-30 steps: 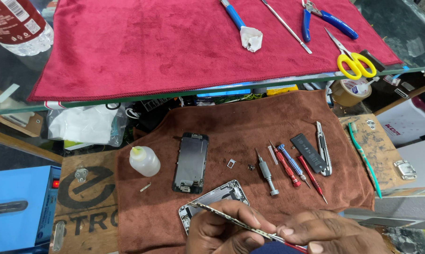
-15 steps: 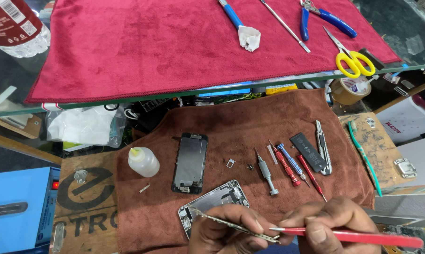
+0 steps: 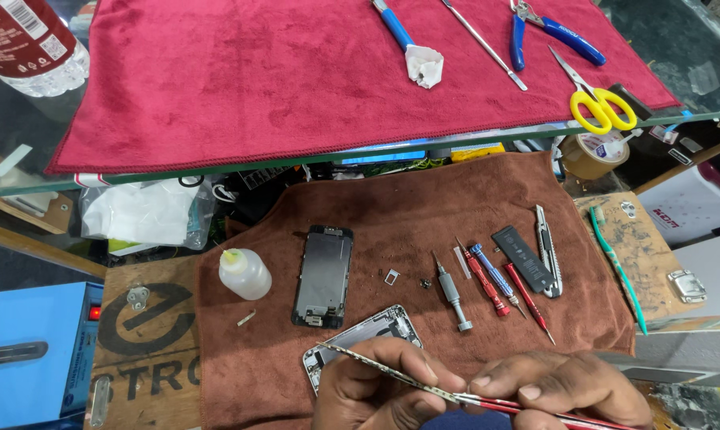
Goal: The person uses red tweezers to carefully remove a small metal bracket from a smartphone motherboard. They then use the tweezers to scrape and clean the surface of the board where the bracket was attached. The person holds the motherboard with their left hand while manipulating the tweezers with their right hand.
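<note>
My left hand (image 3: pixel 384 392) is at the bottom edge, fingers closed on long thin metal tweezers (image 3: pixel 376 368) whose tip points up-left over a silver phone housing (image 3: pixel 369 332). The housing lies on a brown towel (image 3: pixel 408 207) and is partly hidden by that hand. Just to the right, touching it, my right hand (image 3: pixel 571 388) grips a red-handled screwdriver (image 3: pixel 527 409) that lies nearly flat and runs off toward the lower right. A black phone screen panel (image 3: pixel 322 276) lies on the towel above my left hand.
On the towel: a small white squeeze bottle (image 3: pixel 244 273), a grey screwdriver (image 3: pixel 452 291), red and blue screwdrivers (image 3: pixel 487 279), a black battery (image 3: pixel 522 257), a utility knife (image 3: pixel 548 251). A green toothbrush (image 3: pixel 619 267) lies right. The red cloth (image 3: pixel 280 80) holds yellow scissors (image 3: pixel 603 108) and blue pliers (image 3: pixel 553 30).
The red screwdriver that stuck far out to the right half a second ago is now drawn in under my right hand. Both hands sit slightly higher and the tweezers' tip is raised.
</note>
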